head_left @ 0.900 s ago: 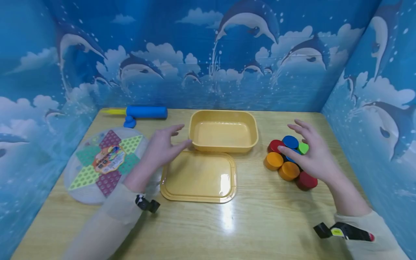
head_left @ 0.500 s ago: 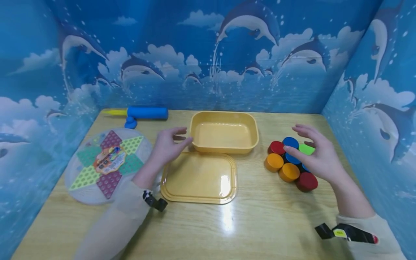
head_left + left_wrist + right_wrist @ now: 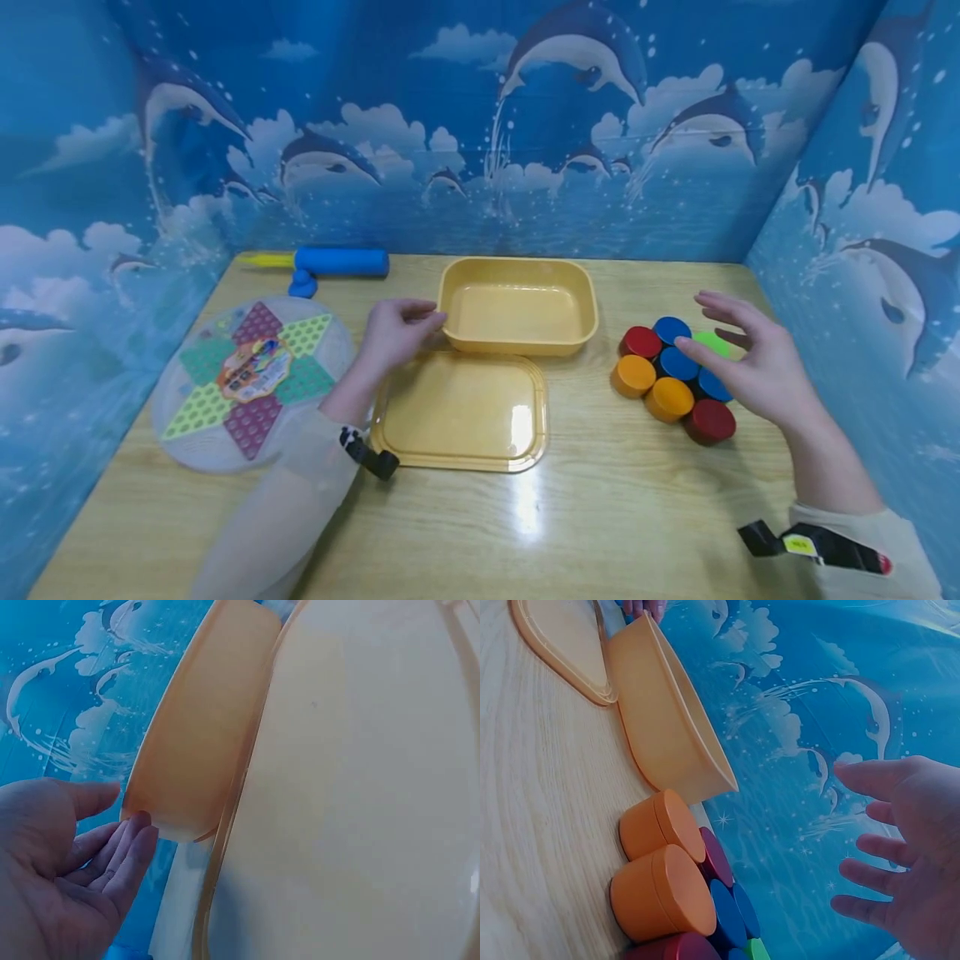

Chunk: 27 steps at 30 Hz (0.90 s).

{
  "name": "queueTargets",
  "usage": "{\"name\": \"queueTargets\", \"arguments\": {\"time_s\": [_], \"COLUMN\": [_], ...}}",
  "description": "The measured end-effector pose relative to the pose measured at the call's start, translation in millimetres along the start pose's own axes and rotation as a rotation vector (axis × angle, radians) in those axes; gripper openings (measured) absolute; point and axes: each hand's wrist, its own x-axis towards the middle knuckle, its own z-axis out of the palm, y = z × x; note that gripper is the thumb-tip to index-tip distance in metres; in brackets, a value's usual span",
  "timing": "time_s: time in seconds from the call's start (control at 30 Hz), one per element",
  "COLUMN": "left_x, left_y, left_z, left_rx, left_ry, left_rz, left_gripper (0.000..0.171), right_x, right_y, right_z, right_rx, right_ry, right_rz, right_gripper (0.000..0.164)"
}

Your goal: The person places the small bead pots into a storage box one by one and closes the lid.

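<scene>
My left hand (image 3: 401,333) is at the left end of a yellow rectangular plastic box (image 3: 517,343). In the left wrist view its fingertips (image 3: 139,825) meet the box's outer corner, while the thumb stands just off the rim; no grip shows. Directly before the box lies its flat yellow lid (image 3: 457,408). My right hand (image 3: 761,367) hovers above the right side of a cluster of small round lidded tubs, fingers spread and holding nothing. Orange tubs (image 3: 669,400), red tubs (image 3: 710,422) and blue tubs (image 3: 678,364) stand together; a green tub (image 3: 712,342) is partly hidden by the hand.
A round Chinese checkers-style board (image 3: 251,379) with a coloured star lies at the left. Behind it rest a blue pump-like cylinder with a yellow tip (image 3: 341,261) and a small blue piece (image 3: 302,284). A dolphin-printed curtain (image 3: 480,125) encloses the table's back and sides.
My left hand has moved right to the box's left end, its fingers drawing nearer the thumb. My right hand has shifted slightly right and down, uncovering more blue tubs.
</scene>
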Motion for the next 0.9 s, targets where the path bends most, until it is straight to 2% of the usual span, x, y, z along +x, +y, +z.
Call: {"name": "queueTargets", "arguments": {"time_s": [0.2,0.33,0.67,0.9], "left_x": [5.8,9.1,10.3,9.2], "left_y": [-1.4,-2.4,-3.4,-3.4], "left_z": [4.8,6.8,10.0,10.6], "left_rx": [-0.103,-0.174,-0.322,-0.326], "left_ry": [0.015,0.019,0.019,0.025], "left_rz": [-0.125,-0.165,-0.192,-0.187], "left_gripper": [0.036,0.032,0.033,0.034], "right_x": [-2,-2,-2,0], "right_y": [5,12,34,50], "right_z": [-5,-9,-16,-17], "right_rx": [0.005,-0.002,-0.016,-0.019], "right_ry": [0.004,-0.007,-0.066,-0.098], "right_rz": [-0.003,-0.010,-0.003,0.023], "right_gripper": [0.064,0.064,0.060,0.060]}}
